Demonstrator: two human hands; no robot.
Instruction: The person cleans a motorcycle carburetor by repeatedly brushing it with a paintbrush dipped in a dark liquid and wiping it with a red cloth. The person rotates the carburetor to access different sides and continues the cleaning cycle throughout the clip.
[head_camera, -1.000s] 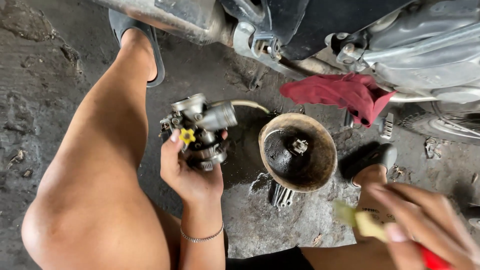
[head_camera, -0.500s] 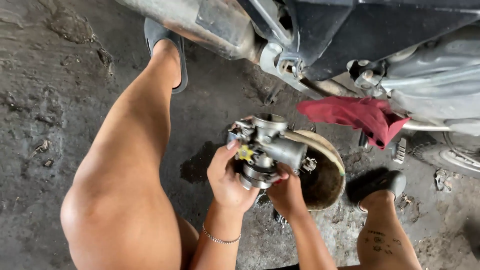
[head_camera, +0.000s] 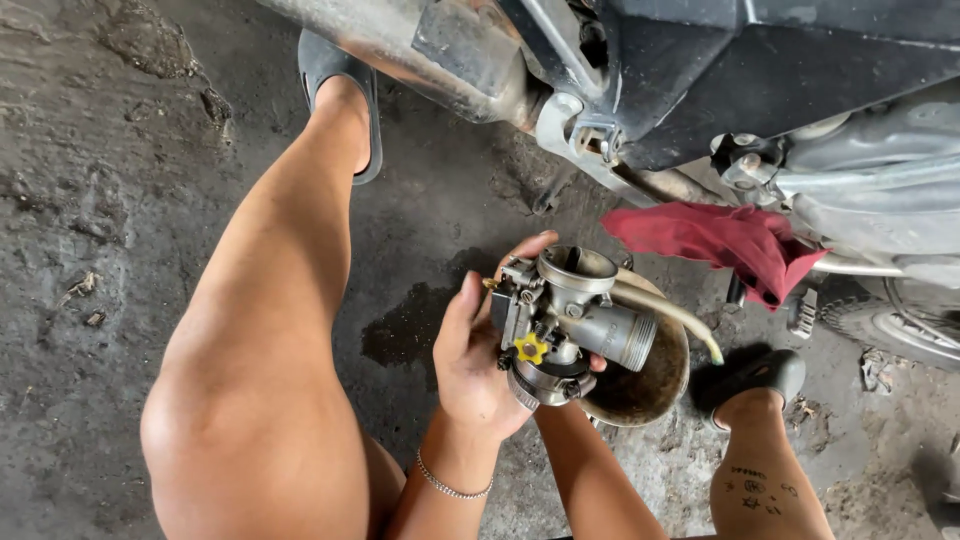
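Note:
A grey metal carburetor (head_camera: 575, 320) with a yellow knob and a pale hose is held up over a round rusty bowl (head_camera: 650, 385). My left hand (head_camera: 475, 355) wraps around its left side, thumb along the top. My right hand (head_camera: 575, 385) grips it from underneath; only fingertips and the forearm show, the rest is hidden behind the carburetor. A thin bracelet sits on my left wrist.
A motorcycle (head_camera: 700, 90) with its exhaust pipe fills the top right; a red rag (head_camera: 720, 240) hangs from it. My bare legs and dark sandals flank the bowl on a dirty concrete floor with a wet stain (head_camera: 405, 325).
My right hand came in from the lower right, where it held a yellow-handled tool, and now grips the carburetor's underside. The carburetor moved right, over the bowl.

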